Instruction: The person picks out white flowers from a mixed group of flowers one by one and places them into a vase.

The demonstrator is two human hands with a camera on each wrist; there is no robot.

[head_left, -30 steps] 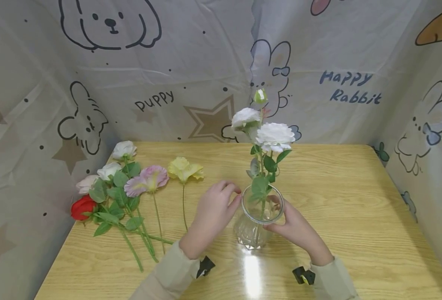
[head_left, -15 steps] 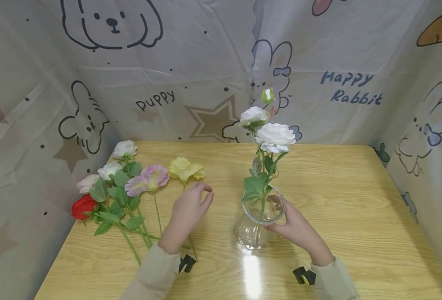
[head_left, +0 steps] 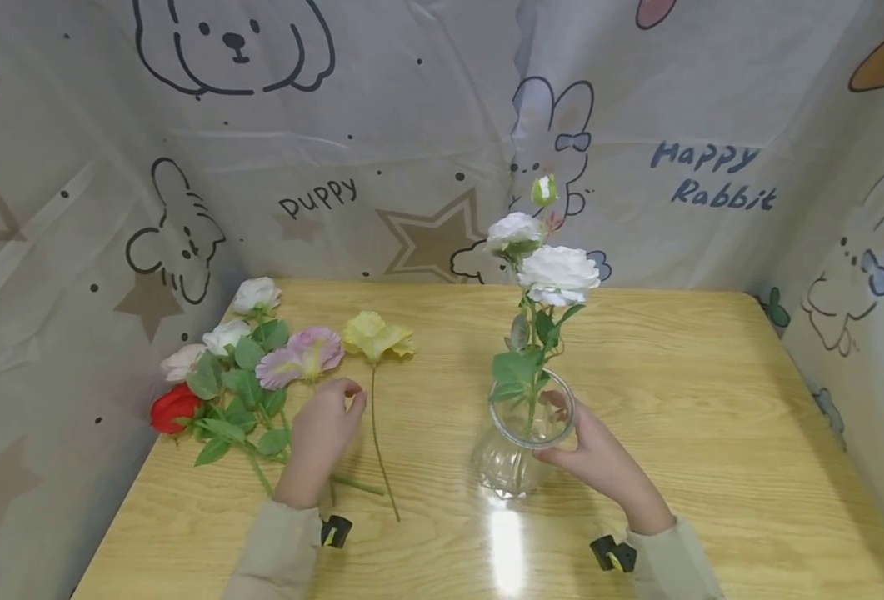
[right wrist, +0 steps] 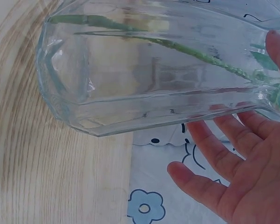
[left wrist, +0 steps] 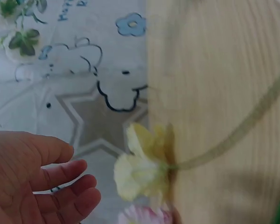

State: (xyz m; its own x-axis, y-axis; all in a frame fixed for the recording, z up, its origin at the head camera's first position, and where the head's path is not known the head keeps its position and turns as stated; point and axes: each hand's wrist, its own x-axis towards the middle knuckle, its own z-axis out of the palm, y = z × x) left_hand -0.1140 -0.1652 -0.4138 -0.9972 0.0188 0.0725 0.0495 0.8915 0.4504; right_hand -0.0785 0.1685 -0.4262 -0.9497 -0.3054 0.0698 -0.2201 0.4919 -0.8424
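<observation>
A clear glass vase (head_left: 512,467) stands on the table with white flowers (head_left: 559,275) and a small bud rising out of it. My right hand (head_left: 599,454) holds the vase near its neck, thumb on one side and fingers on the other; green stems (right wrist: 191,53) show through the glass in the right wrist view. My left hand (head_left: 325,433) is over the loose flowers at the left, just below the pink-purple flower (head_left: 302,357), with loosely bent fingers and nothing held. To its right lies a yellow flower (head_left: 374,336) on a long thin stem, also seen beside the hand in the left wrist view.
A red rose (head_left: 175,408) and several white and pale pink roses (head_left: 256,295) with leafy stems lie at the table's left side. Cloth printed with cartoon animals (head_left: 427,133) walls the back and both sides of the wooden table (head_left: 674,400).
My left hand has moved left from beside the vase, across the yellow flower's stem, to the pink-purple flower. The white flowers have tilted slightly right; my right hand stays on the vase.
</observation>
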